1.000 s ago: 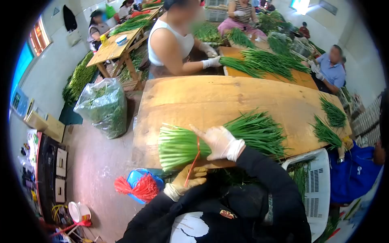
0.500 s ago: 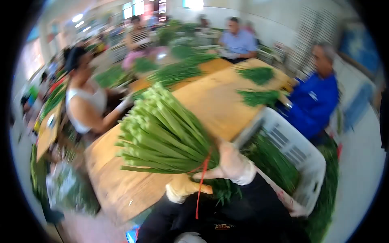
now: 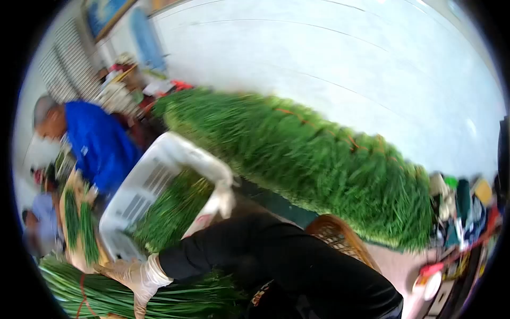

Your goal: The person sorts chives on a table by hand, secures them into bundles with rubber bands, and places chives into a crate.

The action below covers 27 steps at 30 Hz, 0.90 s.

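A big bundle of long chives (image 3: 186,300), tied with a thin red string (image 3: 83,297), lies across the bottom left of the head view. My right hand (image 3: 135,279) wears a pale glove and grips this bundle from above, fingers spread over the stalks. Only a small yellowish patch at the bottom edge, perhaps my left glove, shows near the bundle; its fingers are hidden. Beyond my right forearm stands a white plastic crate (image 3: 119,212) with loose chives (image 3: 175,210) inside.
A long row of bundled chives (image 3: 297,159) runs along the white wall. A woven chair (image 3: 340,236) stands beside my right arm. One person in blue (image 3: 101,146) is at the wooden table (image 3: 74,255), left. Assorted items (image 3: 462,207) sit at far right.
My view has swung far to the right, bringing the wall and chive row into sight. The bundle now lies at lower left, its cut ends out of view; my right hand stays on it.
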Tool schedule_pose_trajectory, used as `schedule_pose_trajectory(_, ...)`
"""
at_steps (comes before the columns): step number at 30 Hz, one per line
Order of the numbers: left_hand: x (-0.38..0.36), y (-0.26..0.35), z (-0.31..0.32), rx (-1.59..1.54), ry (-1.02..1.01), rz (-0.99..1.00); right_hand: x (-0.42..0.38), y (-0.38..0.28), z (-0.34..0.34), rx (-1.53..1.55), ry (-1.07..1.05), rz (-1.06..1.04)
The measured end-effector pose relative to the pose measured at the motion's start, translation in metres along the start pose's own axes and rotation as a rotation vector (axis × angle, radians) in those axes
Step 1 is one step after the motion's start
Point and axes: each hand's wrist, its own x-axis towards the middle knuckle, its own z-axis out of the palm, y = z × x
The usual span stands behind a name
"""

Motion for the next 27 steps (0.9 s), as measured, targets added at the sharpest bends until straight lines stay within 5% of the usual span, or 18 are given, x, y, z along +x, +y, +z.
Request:
schedule_pose_trajectory(3, 0.019, 0.027, 0.087, -0.047, -0.152, -0.004, -0.023, 0.009, -0.078, 0.317, -0.063, -0.121)
schedule_pose_trajectory(6, 0.016, 0.051, 0.17, -0.104, -0.308, -0.045, -0.032, 0.013, -0.112, 0.771, 0.136, -0.222)
schedule_pose_trajectory(11, -0.024, 0.08, 0.26, -0.195, -0.491, -0.211, -0.091, -0.019, -0.195, 0.663, 0.57, 0.071)
schedule_pose_trajectory(14, -0.078, 0.07, 0.274, -0.204, -0.558, -0.31, -0.132, -0.037, -0.241, 0.689, 0.821, -0.065)
schedule_pose_trajectory(18, -0.089, -0.037, 0.275, 0.226, -1.315, 0.055, -0.209, -0.056, -0.292, 0.402, 1.146, 0.136)
schedule_pose_trajectory(19, -0.114, -0.038, 0.283, 0.3, -1.435, -0.038, -0.227, -0.059, -0.301, 0.296, 1.227, 0.203)
schedule_pose_trajectory(20, -0.138, -0.041, 0.286, 0.34, -1.48, 0.072, -0.245, -0.055, -0.309, 0.283, 1.27, 0.138)
schedule_pose_trajectory(25, -0.141, -0.084, 0.259, 0.423, -1.75, -0.576, -0.34, -0.089, -0.331, -0.012, 1.527, 0.2)
schedule_pose_trajectory(27, -0.123, -0.099, 0.242, 0.323, -1.719, -0.493, -0.375, -0.104, -0.321, -0.023, 1.694, 0.231)
